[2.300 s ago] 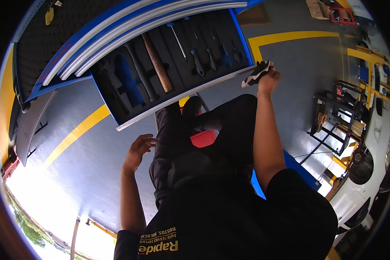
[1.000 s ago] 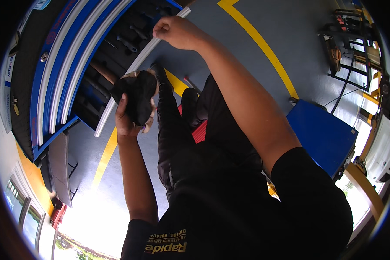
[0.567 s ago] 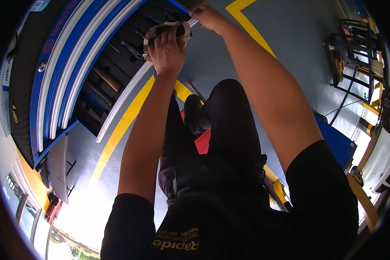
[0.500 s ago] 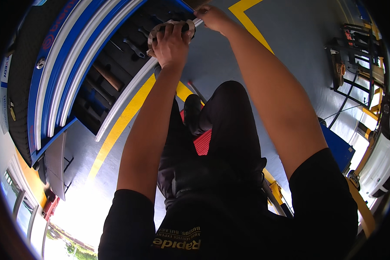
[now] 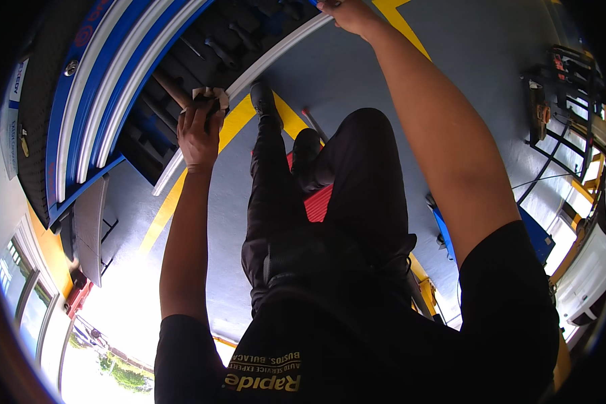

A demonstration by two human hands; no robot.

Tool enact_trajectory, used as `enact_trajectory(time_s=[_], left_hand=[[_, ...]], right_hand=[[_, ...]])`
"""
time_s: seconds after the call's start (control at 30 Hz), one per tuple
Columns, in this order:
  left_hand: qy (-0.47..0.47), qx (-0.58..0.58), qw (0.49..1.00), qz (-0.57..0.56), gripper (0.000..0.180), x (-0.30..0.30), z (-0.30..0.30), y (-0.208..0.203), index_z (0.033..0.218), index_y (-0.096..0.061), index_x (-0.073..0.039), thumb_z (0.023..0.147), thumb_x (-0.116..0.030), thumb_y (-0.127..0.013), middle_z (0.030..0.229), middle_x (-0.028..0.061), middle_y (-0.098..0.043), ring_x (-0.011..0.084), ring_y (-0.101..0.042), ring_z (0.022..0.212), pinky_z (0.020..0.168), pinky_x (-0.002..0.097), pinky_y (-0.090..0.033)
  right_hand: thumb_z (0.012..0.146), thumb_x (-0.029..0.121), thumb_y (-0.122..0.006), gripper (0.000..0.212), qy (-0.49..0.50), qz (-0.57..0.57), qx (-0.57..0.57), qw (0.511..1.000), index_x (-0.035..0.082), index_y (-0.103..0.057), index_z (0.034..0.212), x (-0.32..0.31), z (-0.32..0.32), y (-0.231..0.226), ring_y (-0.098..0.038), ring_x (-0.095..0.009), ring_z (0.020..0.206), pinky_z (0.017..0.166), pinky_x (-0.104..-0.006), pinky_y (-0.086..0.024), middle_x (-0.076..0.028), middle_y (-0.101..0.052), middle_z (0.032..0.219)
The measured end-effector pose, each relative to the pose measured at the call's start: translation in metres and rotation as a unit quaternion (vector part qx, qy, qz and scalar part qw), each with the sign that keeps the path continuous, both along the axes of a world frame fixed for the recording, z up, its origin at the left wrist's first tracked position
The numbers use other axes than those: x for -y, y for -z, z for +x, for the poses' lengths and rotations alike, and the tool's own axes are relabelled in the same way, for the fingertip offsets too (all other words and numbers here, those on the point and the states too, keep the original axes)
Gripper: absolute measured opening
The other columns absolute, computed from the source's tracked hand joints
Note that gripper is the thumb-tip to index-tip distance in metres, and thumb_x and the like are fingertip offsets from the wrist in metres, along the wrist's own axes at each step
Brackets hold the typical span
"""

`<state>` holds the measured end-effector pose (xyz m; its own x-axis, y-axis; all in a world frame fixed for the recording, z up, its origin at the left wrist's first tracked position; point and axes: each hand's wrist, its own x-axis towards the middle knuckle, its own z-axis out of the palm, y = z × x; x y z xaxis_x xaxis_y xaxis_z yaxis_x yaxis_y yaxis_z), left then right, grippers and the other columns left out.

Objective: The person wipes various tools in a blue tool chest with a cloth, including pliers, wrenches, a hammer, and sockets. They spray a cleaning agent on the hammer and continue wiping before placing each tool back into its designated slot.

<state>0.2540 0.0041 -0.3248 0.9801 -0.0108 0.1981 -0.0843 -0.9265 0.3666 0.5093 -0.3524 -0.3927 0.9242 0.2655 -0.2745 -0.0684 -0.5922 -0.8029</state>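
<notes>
The left hand (image 5: pixel 200 138) grasps a bunched cloth (image 5: pixel 215 96), dark with pale edges, its fingers bent over it at the near edge of an open drawer (image 5: pixel 279 48). The cloth is bundled beneath the fingers, perhaps so that it stays together as a pad between skin and metal; whether it presses on the edge or hangs just above it, I cannot tell.

The right hand (image 5: pixel 347 15) is at the far right end of that same edge, fingers curled toward the corner. It may be placed there to steady the drawer, but the top of the view cuts it close, and I cannot tell whether it grips or only touches.

Inside the drawer, a wooden handle (image 5: pixel 172 88) lies just beyond the cloth, and screwdrivers (image 5: pixel 220 52) sit farther right, apparently in a dark liner shaped to keep each in its place. The blue cabinet (image 5: pixel 62 128) stands on the left. Between the person's legs (image 5: pixel 266 209) shows a ridged red object (image 5: pixel 318 204), only partly visible.
</notes>
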Motion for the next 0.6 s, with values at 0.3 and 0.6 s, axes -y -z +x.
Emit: enact_trajectory(time_s=[0.3, 0.6], left_hand=[[0.043, -0.040, 0.998, 0.020, 0.027, 0.006, -0.025, -0.006, 0.115, -0.074, -0.010, 0.091, -0.021, -0.076, 0.114, 0.0093, -0.071, 0.0327, -0.064, 0.108, 0.094, 0.0470, -0.053], [0.114, -0.007, 0.992, 0.061, 0.032, 0.222, 0.102, 0.020, 0.112, -0.058, -0.008, 0.088, -0.025, -0.070, 0.118, 0.0092, -0.063, 0.0288, -0.061, 0.111, 0.092, 0.0424, -0.051]], right_hand=[[0.099, 0.049, -0.063, 0.042, 0.012, -0.087, -0.051, 0.995, 0.011, -0.068, 0.113, 0.015, -0.037, -0.027, -0.065, -0.031, 0.113, 0.098, -0.0428, -0.049, -0.015, -0.072, 0.116], [0.100, 0.040, -0.062, 0.033, -0.066, -0.161, -0.130, 0.976, 0.011, -0.069, 0.114, 0.030, -0.058, -0.094, -0.064, -0.028, 0.108, 0.096, -0.0422, -0.048, -0.011, -0.071, 0.113]])
